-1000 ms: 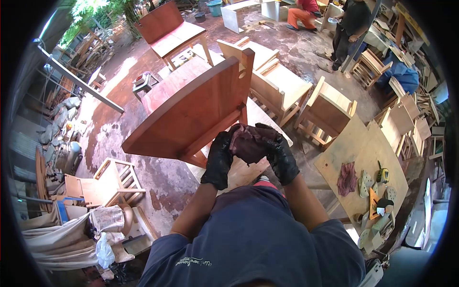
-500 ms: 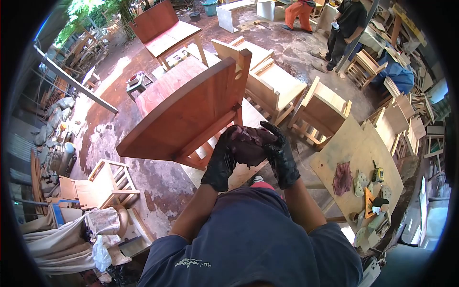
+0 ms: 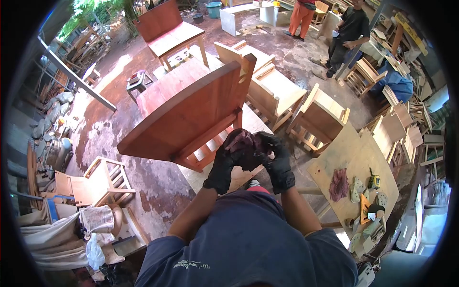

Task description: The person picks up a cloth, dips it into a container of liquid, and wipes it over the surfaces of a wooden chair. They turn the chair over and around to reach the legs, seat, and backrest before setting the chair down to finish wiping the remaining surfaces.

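A dark maroon-stained rag (image 3: 243, 147) is bunched between my two hands, in front of my chest. Black gloves cover both hands. My left hand (image 3: 223, 162) grips the rag's left side, and my right hand (image 3: 276, 160) has its fingers closed on the right side. Just beyond them stands a wooden chair with a reddish-brown stained backrest (image 3: 186, 112), tilted in my view. Its slatted part shows close to my left hand, with a gap between the two.
At right, a plywood table (image 3: 330, 158) bears another stained cloth (image 3: 339, 184), a tape measure (image 3: 374, 181) and sanding discs. Unstained chairs (image 3: 318, 115) stand ahead. Two people (image 3: 342, 36) are at the far right. A light wooden chair (image 3: 93, 184) sits at left.
My hands have come closer together, and the rag is more crumpled. My right fingers, raised before, are now curled onto it. The view has shifted slightly.
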A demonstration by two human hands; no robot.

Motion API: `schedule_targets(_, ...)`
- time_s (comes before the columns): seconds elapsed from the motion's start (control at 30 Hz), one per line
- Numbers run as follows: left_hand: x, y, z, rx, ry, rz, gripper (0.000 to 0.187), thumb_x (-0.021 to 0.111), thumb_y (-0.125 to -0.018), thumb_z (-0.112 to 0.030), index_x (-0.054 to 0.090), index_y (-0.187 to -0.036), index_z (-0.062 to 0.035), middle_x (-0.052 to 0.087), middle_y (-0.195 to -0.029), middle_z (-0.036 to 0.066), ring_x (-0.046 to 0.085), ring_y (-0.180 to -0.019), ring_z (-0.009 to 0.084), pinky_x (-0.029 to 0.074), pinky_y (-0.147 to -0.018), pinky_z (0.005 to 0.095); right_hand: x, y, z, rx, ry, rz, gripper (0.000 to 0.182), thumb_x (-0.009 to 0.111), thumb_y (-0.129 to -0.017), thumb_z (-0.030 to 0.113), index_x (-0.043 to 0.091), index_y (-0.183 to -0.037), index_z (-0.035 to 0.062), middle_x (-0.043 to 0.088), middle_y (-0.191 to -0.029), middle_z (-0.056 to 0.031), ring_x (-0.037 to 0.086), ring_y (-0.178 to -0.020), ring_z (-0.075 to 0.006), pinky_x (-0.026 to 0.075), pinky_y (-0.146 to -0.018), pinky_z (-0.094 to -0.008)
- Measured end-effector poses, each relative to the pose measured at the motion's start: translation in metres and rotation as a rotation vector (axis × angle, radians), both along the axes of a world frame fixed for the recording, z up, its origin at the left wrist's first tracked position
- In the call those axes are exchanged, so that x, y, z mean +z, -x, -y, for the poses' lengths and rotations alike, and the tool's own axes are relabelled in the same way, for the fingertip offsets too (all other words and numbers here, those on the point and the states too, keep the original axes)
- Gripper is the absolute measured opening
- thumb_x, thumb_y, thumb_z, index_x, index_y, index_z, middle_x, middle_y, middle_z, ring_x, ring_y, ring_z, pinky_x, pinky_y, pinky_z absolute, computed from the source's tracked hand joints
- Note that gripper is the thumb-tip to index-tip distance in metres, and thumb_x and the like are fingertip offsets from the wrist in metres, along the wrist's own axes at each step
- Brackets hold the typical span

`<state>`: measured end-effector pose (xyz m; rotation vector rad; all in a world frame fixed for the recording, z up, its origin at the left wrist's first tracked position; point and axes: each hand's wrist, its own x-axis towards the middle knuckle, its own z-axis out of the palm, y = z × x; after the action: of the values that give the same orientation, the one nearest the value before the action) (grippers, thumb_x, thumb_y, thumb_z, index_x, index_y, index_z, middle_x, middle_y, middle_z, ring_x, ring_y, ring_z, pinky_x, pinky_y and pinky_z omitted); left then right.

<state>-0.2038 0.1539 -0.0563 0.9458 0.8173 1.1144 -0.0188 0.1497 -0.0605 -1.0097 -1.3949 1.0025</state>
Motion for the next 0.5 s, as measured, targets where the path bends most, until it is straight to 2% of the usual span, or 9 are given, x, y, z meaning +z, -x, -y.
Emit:
schedule_targets(0.03,0.003,-0.001,0.000,-0.015,-0.054,-0.034,0.055,0.063,-0.088,-0.004,0.050,-0.141,-0.0053,0.059,-0.132,0.004,0.058,-0.119,0.0134,0.047,-0.100,0.0280,-0.002,-0.003,-0.005,0.032,-0.007,0.125,0.055,0.078,-0.080,0.004,0.059,-0.131,0.0018,0.062,-0.121,-0.0087,0.062,-0.102,-0.0158,0.049,-0.091,-0.0289)
schedule_targets(0.13,0.005,-0.004,0.003,-0.083,-0.064,0.000,0.055,0.063,-0.089,-0.006,0.048,-0.142,-0.0037,0.061,-0.128,0.006,0.059,-0.116,0.0155,0.048,-0.098,0.0279,-0.008,0.000,-0.004,0.034,0.106,0.029,0.057,0.078,-0.081,0.007,0.057,-0.134,0.0017,0.063,-0.124,-0.0108,0.062,-0.103,-0.0154,0.050,-0.090,-0.0294)
schedule_targets(0.17,0.004,-0.005,0.004,-0.104,-0.038,0.033,0.055,0.064,-0.090,-0.008,0.047,-0.142,-0.0032,0.061,-0.126,0.007,0.060,-0.114,0.0167,0.049,-0.096,0.0280,-0.004,0.002,-0.001,-0.001,0.130,-0.001,0.052,0.076,-0.083,0.008,0.060,-0.131,0.0006,0.066,-0.121,-0.0123,0.063,-0.102,-0.0154,0.051,-0.089,-0.0302)
schedule_targets(0.27,0.005,-0.006,0.009,-0.043,0.057,-0.068,0.052,0.062,-0.089,-0.007,0.051,-0.139,-0.0025,0.061,-0.126,0.007,0.060,-0.113,0.0164,0.049,-0.096,0.0279,-0.038,-0.006,-0.007,-0.020,0.268,-0.064,0.041,0.074,-0.085,0.010,0.065,-0.123,-0.0006,0.071,-0.112,-0.0108,0.065,-0.097,-0.0154,0.052,-0.087,-0.0301)
schedule_targets(0.3,-0.005,-0.002,0.008,-0.064,0.084,-0.063,0.050,0.063,-0.090,-0.009,0.053,-0.138,-0.0014,0.061,-0.128,0.007,0.059,-0.115,0.0160,0.048,-0.098,0.0284,-0.041,-0.008,-0.009,-0.073,0.227,-0.034,0.029,0.069,-0.089,0.010,0.069,-0.116,-0.0021,0.073,-0.101,-0.0074,0.066,-0.091,-0.0139,0.052,-0.084,-0.0292)
schedule_targets(0.4,-0.014,0.001,0.001,-0.043,0.177,-0.025,0.050,0.064,-0.090,-0.014,0.053,-0.137,-0.0008,0.061,-0.127,0.006,0.059,-0.115,0.0165,0.049,-0.098,0.0293,-0.033,-0.008,-0.015,-0.101,0.384,-0.162,0.023,0.064,-0.092,0.009,0.071,-0.112,-0.0011,0.073,-0.098,-0.0056,0.066,-0.087,-0.0123,0.052,-0.080,-0.0274)
schedule_targets(0.43,-0.018,0.003,0.000,-0.027,0.194,0.003,0.050,0.064,-0.090,-0.015,0.054,-0.136,-0.0007,0.062,-0.127,0.006,0.060,-0.115,0.0167,0.049,-0.099,0.0296,-0.026,-0.010,-0.016,-0.102,0.599,-0.326,0.021,0.062,-0.092,0.007,0.071,-0.111,0.0005,0.073,-0.099,-0.0046,0.066,-0.087,-0.0124,0.052,-0.077,-0.0269)
schedule_targets(0.5,-0.027,0.004,0.000,0.026,0.173,0.111,0.046,0.063,-0.092,-0.018,0.055,-0.134,-0.0007,0.063,-0.125,0.006,0.060,-0.115,0.0176,0.050,-0.099,0.0303,-0.021,-0.013,-0.010,0.005,0.574,-0.480,0.023,0.064,-0.091,0.006,0.070,-0.113,0.0015,0.072,-0.100,-0.0047,0.066,-0.088,-0.0136,0.052,-0.078,-0.0269)
